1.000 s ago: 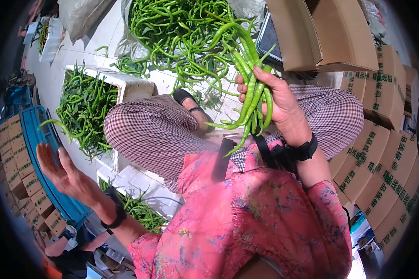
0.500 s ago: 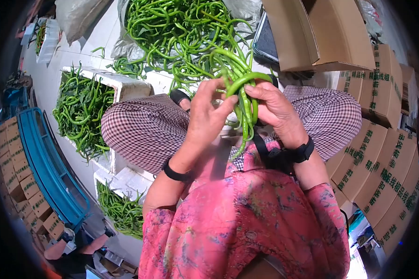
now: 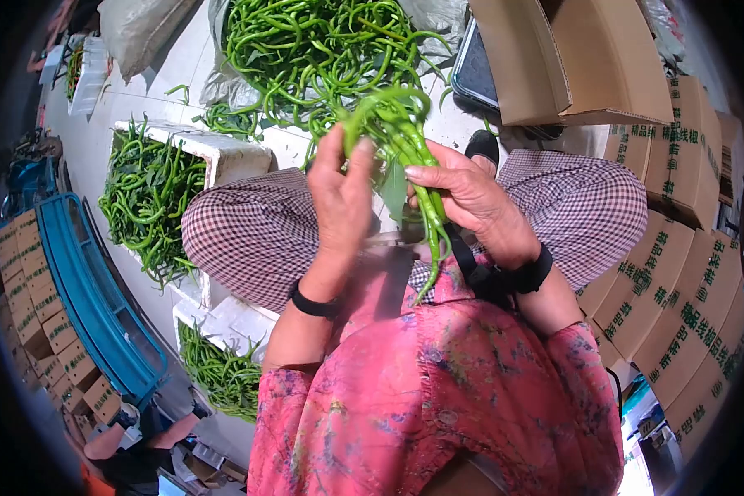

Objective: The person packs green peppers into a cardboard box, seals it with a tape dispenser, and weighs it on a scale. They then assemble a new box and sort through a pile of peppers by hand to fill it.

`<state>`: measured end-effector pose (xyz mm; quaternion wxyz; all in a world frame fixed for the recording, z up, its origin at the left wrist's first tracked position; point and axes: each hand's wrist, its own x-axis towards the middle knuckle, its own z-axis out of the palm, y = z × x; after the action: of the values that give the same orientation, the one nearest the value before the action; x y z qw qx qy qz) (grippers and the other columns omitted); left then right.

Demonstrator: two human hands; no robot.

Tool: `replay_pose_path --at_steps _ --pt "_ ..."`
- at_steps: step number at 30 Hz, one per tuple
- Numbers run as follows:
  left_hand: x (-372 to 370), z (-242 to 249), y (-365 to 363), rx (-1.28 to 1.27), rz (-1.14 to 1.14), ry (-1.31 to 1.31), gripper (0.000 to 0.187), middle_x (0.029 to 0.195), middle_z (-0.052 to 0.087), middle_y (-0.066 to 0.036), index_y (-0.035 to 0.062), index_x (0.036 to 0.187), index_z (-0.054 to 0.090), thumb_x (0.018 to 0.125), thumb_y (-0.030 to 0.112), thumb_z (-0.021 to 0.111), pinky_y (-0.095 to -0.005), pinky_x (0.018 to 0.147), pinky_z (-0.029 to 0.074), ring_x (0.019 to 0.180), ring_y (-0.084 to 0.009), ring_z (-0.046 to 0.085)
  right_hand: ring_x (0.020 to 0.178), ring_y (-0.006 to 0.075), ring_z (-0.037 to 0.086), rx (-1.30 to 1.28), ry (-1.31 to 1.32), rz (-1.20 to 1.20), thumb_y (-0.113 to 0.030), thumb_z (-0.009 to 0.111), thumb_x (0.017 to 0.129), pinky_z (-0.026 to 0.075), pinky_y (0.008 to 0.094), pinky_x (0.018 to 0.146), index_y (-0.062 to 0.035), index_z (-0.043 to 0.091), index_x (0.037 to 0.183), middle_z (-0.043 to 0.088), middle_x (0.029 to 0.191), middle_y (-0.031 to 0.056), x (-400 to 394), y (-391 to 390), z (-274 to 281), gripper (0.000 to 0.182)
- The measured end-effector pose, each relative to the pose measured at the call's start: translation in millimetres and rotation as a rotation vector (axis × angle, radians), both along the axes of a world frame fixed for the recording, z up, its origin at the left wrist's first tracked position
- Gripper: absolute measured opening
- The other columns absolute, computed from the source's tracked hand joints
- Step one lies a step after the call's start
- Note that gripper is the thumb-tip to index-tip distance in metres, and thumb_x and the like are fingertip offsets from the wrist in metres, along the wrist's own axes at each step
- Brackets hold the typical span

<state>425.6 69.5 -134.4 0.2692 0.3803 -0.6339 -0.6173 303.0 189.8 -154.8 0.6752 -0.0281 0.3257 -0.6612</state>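
Observation:
A bunch of long green chili peppers hangs from my right hand, its fingers wrapped round it and the thumb pressed across the front. The lower tips point down toward my lap, and a green leaf shows among them. My left hand is at the bunch's upper left, with thumb and fingers around a motion-blurred chili pepper. The exact finger contact there is smeared. Beyond both hands, a large heap of green chili peppers spills from a plastic sack onto the floor.
On the left stand a white foam box of peppers and, nearer, another pepper pile. An open cardboard box is at upper right, beside a dark-topped scale-like object. Printed cartons line the right; a blue cart stands far left.
My left hand has shifted left, away from my right hand, with a blurred pepper. The pepper that curved across the bunch's front is no longer there. My right hand keeps its hold.

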Motion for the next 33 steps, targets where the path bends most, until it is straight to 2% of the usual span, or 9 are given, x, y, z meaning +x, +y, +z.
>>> replay_pose_path --at_steps 2,5,7,11,16,20,24,29,33 --pt "-1.0 14.2 -6.2 0.247 0.074 0.071 0.031 0.096 0.06 -0.007 -0.003 0.124 0.055 0.098 0.013 0.056 -0.0236 0.066 0.055 0.079 -0.0126 0.06 0.089 0.0117 0.06 -0.005 -0.008 -0.011 -0.008 0.064 0.091 0.053 0.028 0.076 -0.0004 0.042 0.14 0.06 0.111 0.005 0.9 2.0 -6.0 0.054" --pt "13.1 13.7 -22.9 0.269 0.142 0.166 0.027 0.087 0.058 -0.003 -0.0003 0.119 0.058 0.096 0.015 0.06 -0.0202 0.054 0.047 0.065 -0.0069 0.054 0.084 0.0121 0.06 -0.001 -0.011 -0.028 -0.007 0.062 0.091 0.052 0.0262 0.077 0.0014 0.042 0.142 0.06 0.106 0.0048 -3.0 2.9 -4.8 0.055" --pt "22.3 16.5 -30.0 0.161 0.227 0.108 0.023 0.073 0.052 0.002 0.0012 0.111 0.06 0.093 0.014 0.064 -0.0196 0.046 0.035 0.052 -0.0041 0.043 0.083 0.0112 0.059 0.029 0.158 0.074 -0.007 0.062 0.09 0.05 0.0242 0.075 0.0026 0.044 0.139 0.059 0.099 0.0036 -6.4 4.0 -4.3 0.053" --pt "31.9 26.1 -37.8 0.326 0.262 0.259 0.016 0.075 0.051 0.001 0.0026 0.106 0.06 0.092 0.008 0.059 -0.019 0.046 0.035 0.055 -0.0057 0.043 0.074 0.0084 0.056 0.06 0.512 0.256 -0.012 0.06 0.095 0.048 0.0196 0.066 0.0018 0.043 0.137 0.058 0.094 0.0019 -0.4 6.2 -1.5 0.048" --pt "27.7 13.8 -24.6 0.449 0.115 0.16 0.025 0.077 0.056 -0.002 -0.0025 0.109 0.061 0.092 0.016 0.065 -0.0206 0.053 0.041 0.062 -0.0089 0.053 0.085 0.0142 0.063 0.019 0.029 -0.039 -0.013 0.058 0.096 0.055 0.0256 0.071 -0.0007 0.039 0.141 0.06 0.112 0.0094 -8.2 5.6 -14.4 0.05" --pt "17.9 12.7 -9.4 0.364 -0.047 -0.127 0.042 0.088 0.061 -0.002 0.0001 0.118 0.062 0.086 0.026 0.073 -0.0217 0.056 0.042 0.069 -0.0063 0.053 0.091 0.0166 0.064 -0.063 -0.013 -0.082 -0.013 0.058 0.096 0.055 0.0274 0.074 0.0001 0.038 0.141 0.058 0.126 0.0143 -10.2 6.8 -8.3 0.051" --pt "12.3 -2.1 -1.3 0.475 -0.215 -0.08 0.038 0.085 0.057 -0.001 -0.0016 0.117 0.059 0.087 0.018 0.071 -0.0203 0.053 0.039 0.064 -0.0067 0.051 0.093 0.0171 0.063 -0.029 -0.04 -0.091 -0.012 0.058 0.096 0.053 0.0304 0.077 -0.0001 0.042 0.139 0.061 0.119 0.0129 -8.8 11.0 -20.1 0.047" --pt "24.5 6.9 -12.2 0.626 0.16 0.235 0.023 0.079 0.054 0.001 0.0 0.106 0.061 0.09 0.015 0.068 -0.0178 0.049 0.04 0.06 -0.006 0.05 0.094 0.0191 0.061 0.01 -0.008 -0.178 -0.012 0.057 0.097 0.054 0.0321 0.076 0.0013 0.043 0.135 0.061 0.113 0.0146 -17.0 21.6 -21.3 0.042" --pt "14.2 5.0 7.4 0.555 -0.102 -0.144 0.041 0.092 0.062 -0.004 -0.0013 0.118 0.059 0.084 0.016 0.075 -0.0209 0.063 0.048 0.075 -0.0081 0.058 0.095 0.018 0.062 0.002 -0.033 -0.258 -0.012 0.056 0.097 0.053 0.0331 0.08 -0.0026 0.046 0.136 0.062 0.115 0.0115 -10.4 10.7 -28.6 0.041"
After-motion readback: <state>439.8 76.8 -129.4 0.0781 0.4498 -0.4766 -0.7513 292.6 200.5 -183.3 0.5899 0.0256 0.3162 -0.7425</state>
